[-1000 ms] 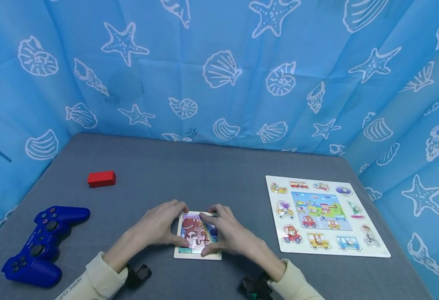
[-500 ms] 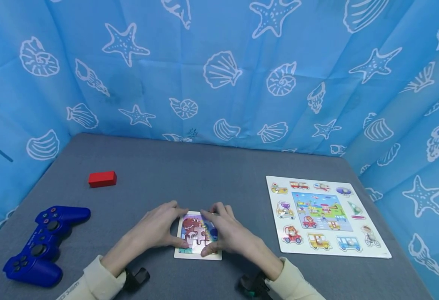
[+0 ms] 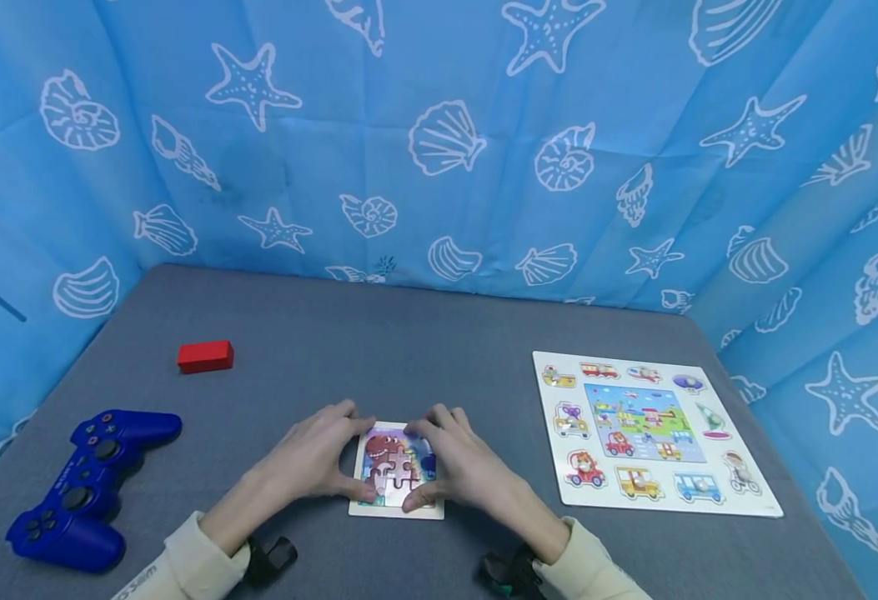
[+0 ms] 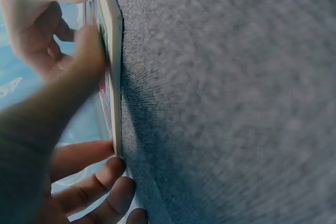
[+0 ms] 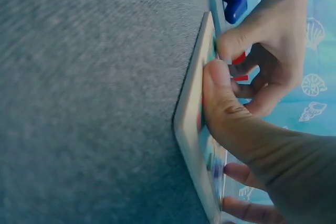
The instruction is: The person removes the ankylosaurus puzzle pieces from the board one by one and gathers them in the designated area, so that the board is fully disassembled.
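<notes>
A small jigsaw puzzle (image 3: 396,460) in a pale wooden frame lies flat on the grey table, with a reddish dinosaur on its pieces. My left hand (image 3: 311,457) holds its left side, thumb on the lower left of the picture and fingers by the far left corner. From the other side my right hand (image 3: 470,460) grips it, thumb on the lower right part, forefinger near the upper right. In the left wrist view, fingertips (image 4: 107,171) touch the edge of the frame (image 4: 116,93). The right wrist view shows my right thumb (image 5: 220,90) pressing on the puzzle's face.
On the left lie a blue game controller (image 3: 93,492) and, farther back, a red block (image 3: 206,357). A white peg puzzle board (image 3: 656,433) with vehicle pieces lies on the right. A blue curtain (image 3: 439,167) with shell prints hangs behind the table.
My right forefinger has drawn slightly right, off the picture toward the puzzle's upper right edge. My left hand stays almost still, and the puzzle has not visibly moved.
</notes>
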### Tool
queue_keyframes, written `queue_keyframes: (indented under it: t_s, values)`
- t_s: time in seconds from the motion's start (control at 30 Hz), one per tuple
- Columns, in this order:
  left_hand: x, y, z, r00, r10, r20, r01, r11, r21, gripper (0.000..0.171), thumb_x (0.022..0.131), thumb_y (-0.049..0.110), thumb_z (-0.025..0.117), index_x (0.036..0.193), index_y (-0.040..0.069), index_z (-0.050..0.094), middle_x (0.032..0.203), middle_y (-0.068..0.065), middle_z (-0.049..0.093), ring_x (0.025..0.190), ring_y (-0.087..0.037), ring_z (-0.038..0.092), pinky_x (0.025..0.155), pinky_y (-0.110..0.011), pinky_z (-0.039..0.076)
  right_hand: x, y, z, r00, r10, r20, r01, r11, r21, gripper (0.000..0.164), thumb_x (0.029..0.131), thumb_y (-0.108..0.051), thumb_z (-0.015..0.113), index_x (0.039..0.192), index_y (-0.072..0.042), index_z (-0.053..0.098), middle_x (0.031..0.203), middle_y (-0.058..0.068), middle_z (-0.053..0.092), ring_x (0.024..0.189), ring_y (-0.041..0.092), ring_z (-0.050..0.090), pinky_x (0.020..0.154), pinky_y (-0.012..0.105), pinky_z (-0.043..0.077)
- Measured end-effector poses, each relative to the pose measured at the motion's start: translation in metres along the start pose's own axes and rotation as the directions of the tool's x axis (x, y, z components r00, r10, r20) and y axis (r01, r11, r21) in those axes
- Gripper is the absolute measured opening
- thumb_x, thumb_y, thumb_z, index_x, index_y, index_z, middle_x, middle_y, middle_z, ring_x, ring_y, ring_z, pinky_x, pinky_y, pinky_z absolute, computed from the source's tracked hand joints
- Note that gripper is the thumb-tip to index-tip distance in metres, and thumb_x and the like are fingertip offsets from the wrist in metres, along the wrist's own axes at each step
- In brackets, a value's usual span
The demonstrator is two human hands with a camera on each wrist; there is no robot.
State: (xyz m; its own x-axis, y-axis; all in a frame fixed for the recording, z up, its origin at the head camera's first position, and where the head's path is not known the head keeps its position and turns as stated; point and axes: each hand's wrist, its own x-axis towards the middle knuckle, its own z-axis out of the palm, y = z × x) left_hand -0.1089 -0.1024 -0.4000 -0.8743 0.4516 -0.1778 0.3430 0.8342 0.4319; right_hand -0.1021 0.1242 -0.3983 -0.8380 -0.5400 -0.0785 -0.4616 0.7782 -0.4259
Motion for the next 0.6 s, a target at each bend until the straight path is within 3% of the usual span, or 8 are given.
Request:
queue_keyframes:
  t_s: [0.1, 0.2, 0.33, 0.4, 0.47, 0.6]
  values:
    - [-0.004, 0.002, 0.004, 0.999, -0.024, -0.045, 0.026, 0.999, 0.043, 0.097, 0.062, 0.060, 0.092, 0.138, 0.006, 0.064, 0.116, -0.008, 0.062, 0.094, -0.018, 0.056, 0.078, -0.041, 0.052, 0.001, 0.000, 0.000, 1.000, -0.010, -0.011, 0.010, 1.000, -0.021, 0.084, 0.061, -0.050, 0.096, 0.129, -0.009, 0.066, 0.121, 0.008, 0.054, 0.107, 0.021, 0.043, 0.088, 0.040, 0.050]
    - [-0.011, 0.008, 0.008, 0.993, -0.045, -0.112, 0.057, 0.992, 0.112, 0.087, 0.066, 0.060, 0.089, 0.131, 0.007, 0.069, 0.114, -0.009, 0.065, 0.096, -0.021, 0.060, 0.079, -0.043, 0.055, 0.002, -0.001, -0.002, 1.000, -0.024, 0.004, 0.024, 0.999, -0.028, 0.084, 0.061, -0.051, 0.095, 0.129, -0.010, 0.067, 0.120, 0.006, 0.054, 0.104, 0.019, 0.042, 0.086, 0.036, 0.049]
    - [-0.026, 0.020, 0.013, 0.986, 0.015, -0.167, 0.021, 0.978, 0.206, 0.065, 0.079, 0.053, 0.084, 0.128, 0.012, 0.071, 0.121, -0.012, 0.066, 0.105, -0.030, 0.066, 0.079, -0.052, 0.057, 0.006, 0.001, -0.006, 0.995, -0.075, 0.063, 0.076, 0.997, -0.011, 0.084, 0.064, -0.048, 0.094, 0.134, -0.012, 0.065, 0.117, 0.005, 0.055, 0.101, 0.016, 0.044, 0.085, 0.033, 0.049]
    - [-0.034, 0.027, 0.016, 0.987, 0.057, -0.153, -0.022, 0.976, 0.219, 0.056, 0.085, 0.048, 0.080, 0.129, 0.016, 0.071, 0.130, -0.013, 0.065, 0.110, -0.032, 0.066, 0.081, -0.055, 0.056, 0.010, 0.001, -0.010, 0.990, -0.097, 0.106, 0.098, 0.995, -0.005, 0.081, 0.069, -0.044, 0.093, 0.138, -0.013, 0.064, 0.117, 0.005, 0.056, 0.101, 0.016, 0.044, 0.085, 0.031, 0.048]
    - [-0.039, 0.032, 0.017, 0.992, 0.082, -0.096, -0.059, 0.974, 0.218, 0.049, 0.088, 0.046, 0.077, 0.131, 0.022, 0.070, 0.136, -0.013, 0.063, 0.113, -0.032, 0.065, 0.083, -0.057, 0.056, 0.015, -0.001, -0.015, 0.984, -0.108, 0.144, 0.110, 0.994, -0.003, 0.077, 0.074, -0.038, 0.092, 0.140, -0.014, 0.062, 0.117, 0.005, 0.057, 0.101, 0.016, 0.045, 0.085, 0.030, 0.048]
    - [-0.041, 0.034, 0.022, 0.994, 0.109, -0.013, -0.103, 0.966, 0.238, 0.041, 0.091, 0.046, 0.073, 0.130, 0.032, 0.070, 0.139, -0.008, 0.062, 0.109, -0.029, 0.064, 0.083, -0.057, 0.056, 0.028, -0.009, -0.022, 0.968, -0.076, 0.238, 0.081, 0.997, -0.008, 0.072, 0.081, -0.022, 0.088, 0.146, -0.020, 0.057, 0.123, 0.005, 0.058, 0.103, 0.015, 0.047, 0.087, 0.030, 0.048]
